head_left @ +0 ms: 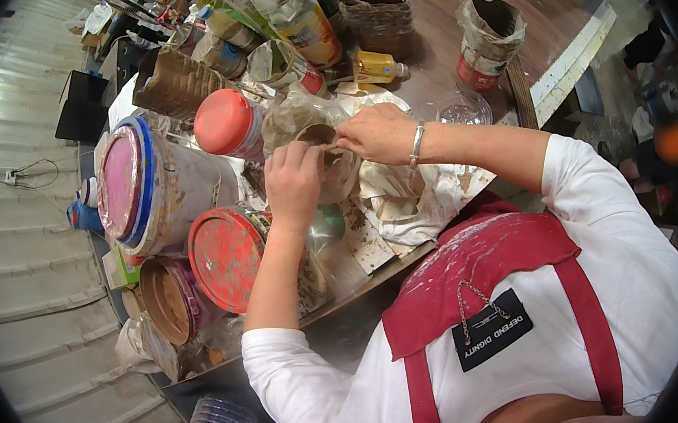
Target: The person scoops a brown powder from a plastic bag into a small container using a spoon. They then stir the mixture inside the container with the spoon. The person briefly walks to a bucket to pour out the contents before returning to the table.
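In the middle of the cluttered table stands a container wrapped in a crumpled, cloudy plastic bag point(286, 127), with a round brown opening showing near its top. My left hand point(295, 183) is closed at the near side of this opening, fingers curled over the bag. From the right, my right hand point(380, 134) pinches the bag's edge by the opening, close to the left fingertips. What lies under the fingers is partly hidden. Below my right hand, a stained white cloth point(407, 201) lies bunched up. A tub with a red lid point(224, 123) stands just left of the bag.
On the left are a large white bucket point(189, 177), a paint-smeared red lid point(228, 259) and an open brown-stained tub point(170, 301). Bottles, including a small yellow one point(378, 67), crowd the back. A bag-lined can point(486, 46) and clear plastic cup point(464, 108) stand right.
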`<action>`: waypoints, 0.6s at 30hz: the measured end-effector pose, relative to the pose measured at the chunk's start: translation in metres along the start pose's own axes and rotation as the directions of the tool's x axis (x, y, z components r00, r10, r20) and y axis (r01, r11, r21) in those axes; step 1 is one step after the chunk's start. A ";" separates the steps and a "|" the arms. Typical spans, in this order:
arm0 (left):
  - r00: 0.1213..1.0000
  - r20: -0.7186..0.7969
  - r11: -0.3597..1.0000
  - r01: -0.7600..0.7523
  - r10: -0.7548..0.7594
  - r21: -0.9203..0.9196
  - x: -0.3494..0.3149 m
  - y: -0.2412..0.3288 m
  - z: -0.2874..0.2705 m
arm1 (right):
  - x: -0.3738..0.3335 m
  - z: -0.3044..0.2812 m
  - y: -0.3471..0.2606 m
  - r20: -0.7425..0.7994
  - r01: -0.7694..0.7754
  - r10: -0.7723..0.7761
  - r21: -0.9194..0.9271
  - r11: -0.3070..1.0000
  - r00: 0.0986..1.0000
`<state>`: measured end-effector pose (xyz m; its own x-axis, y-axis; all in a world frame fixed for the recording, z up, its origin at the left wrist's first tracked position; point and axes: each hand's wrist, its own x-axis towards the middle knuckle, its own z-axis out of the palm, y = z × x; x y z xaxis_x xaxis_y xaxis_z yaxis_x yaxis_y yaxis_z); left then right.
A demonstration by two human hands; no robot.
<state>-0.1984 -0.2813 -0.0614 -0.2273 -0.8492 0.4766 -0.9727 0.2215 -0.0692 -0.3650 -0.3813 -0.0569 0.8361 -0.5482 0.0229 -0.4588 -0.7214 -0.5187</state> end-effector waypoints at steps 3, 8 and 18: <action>0.999 -0.030 0.998 0.043 -0.045 -0.040 0.001 0.001 0.002 | 0.000 -0.001 -0.002 -0.012 -0.010 0.010 0.001 1.000 1.000; 0.992 -0.078 0.994 0.092 -0.097 -0.060 0.003 -0.005 0.003 | 0.000 0.002 0.000 -0.039 0.025 -0.026 -0.022 0.999 0.999; 0.981 -0.121 0.988 0.145 -0.150 -0.054 0.002 -0.001 -0.015 | -0.003 0.000 0.001 -0.017 0.024 -0.024 -0.001 1.000 1.000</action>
<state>-0.1972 -0.2754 -0.0472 -0.0712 -0.8087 0.5839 -0.9914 0.1220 0.0481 -0.3681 -0.3801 -0.0576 0.8417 -0.5376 0.0499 -0.4386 -0.7348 -0.5174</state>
